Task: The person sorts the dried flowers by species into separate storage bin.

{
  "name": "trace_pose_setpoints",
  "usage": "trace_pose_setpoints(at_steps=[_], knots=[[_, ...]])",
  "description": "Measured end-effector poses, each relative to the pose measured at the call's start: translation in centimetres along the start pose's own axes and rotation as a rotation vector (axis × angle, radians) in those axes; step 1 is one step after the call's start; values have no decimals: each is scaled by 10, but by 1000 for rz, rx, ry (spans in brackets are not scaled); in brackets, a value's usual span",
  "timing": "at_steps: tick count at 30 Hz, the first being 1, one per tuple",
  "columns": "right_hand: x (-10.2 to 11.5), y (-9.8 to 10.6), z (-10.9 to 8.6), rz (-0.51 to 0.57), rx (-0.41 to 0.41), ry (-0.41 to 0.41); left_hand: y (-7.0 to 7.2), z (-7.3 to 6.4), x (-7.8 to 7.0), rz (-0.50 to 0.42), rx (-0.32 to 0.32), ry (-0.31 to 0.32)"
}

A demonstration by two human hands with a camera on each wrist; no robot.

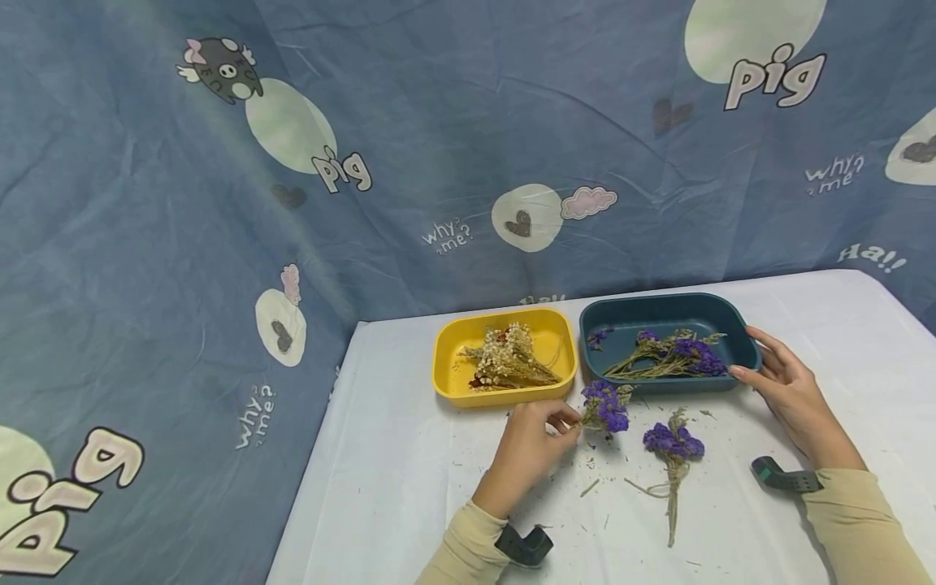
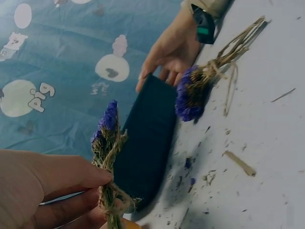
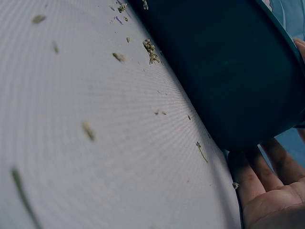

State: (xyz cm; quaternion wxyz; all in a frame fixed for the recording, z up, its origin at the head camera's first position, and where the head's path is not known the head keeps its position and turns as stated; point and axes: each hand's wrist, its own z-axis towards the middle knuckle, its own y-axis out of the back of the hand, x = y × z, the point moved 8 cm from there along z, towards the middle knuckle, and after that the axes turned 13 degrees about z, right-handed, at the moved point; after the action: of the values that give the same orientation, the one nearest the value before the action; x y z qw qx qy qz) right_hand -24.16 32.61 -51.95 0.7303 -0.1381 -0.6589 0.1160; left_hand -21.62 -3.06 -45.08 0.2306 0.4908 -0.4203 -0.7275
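My left hand (image 1: 534, 443) pinches the tied stems of a small bunch of dried purple flowers (image 1: 605, 406) between thumb and fingers. In the left wrist view, twine wraps the stems of this bunch (image 2: 107, 129) just by my thumb. My right hand (image 1: 793, 394) holds the right end of a dark teal tray (image 1: 661, 302), thumb at the front corner and fingers round the end. Inside this tray lie more dried purple flowers (image 1: 691, 357) with long stems. A second twine-tied purple bunch (image 1: 674, 443) lies on the white table between my hands, its stems towards me.
A yellow tray (image 1: 442, 357) with dried cream-white flowers (image 1: 504, 357) stands left of the teal one. Stem bits (image 1: 589, 487) and crumbs are scattered over the white tablecloth (image 1: 380, 455). A blue printed curtain (image 1: 439, 122) hangs behind the table and along its left side.
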Motion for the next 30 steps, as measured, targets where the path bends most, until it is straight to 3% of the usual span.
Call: trace_pose_setpoints(at_steps=[7, 12, 17, 23, 30], knots=[[1, 0, 0, -17, 6, -5, 0, -1, -6, -4, 68, -43], [0, 0, 0, -26, 0, -19, 5, -2, -14, 9, 80, -74], [0, 1, 0, -62, -7, -24, 12, -1, -20, -8, 87, -68], [-1, 1, 0, -38, -2, -19, 16, 9, -19, -50, 84, -38], [-1, 1, 0, -43, -2, -16, 15, 29, -21, -33, 60, -57]])
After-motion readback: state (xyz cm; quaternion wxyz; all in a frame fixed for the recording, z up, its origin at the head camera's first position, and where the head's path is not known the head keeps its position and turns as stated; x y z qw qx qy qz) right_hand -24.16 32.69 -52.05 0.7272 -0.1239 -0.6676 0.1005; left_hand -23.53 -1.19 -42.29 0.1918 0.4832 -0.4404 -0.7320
